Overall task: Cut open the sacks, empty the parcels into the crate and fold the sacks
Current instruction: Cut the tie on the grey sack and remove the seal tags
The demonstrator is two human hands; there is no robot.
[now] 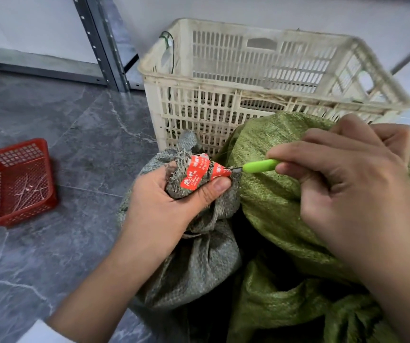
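The grey sack (194, 256) sits low in the middle of the view, its bunched neck wrapped in red tape (200, 175). The left hand (164, 206) is clenched right round that neck, just under the tape. Coming in from 3 o'clock, the right hand (347, 194) pinches a little green-handled cutter (260, 165), blade tip touching the tape's right edge. A green sack (273, 206) lies against the grey one at 3 to 5 o'clock. The white slatted crate (223, 100) stands just behind at 12 o'clock. Way over at 9 o'clock on the dark stone floor (63, 144) is a red basket (13, 181) with a few thin strands inside.
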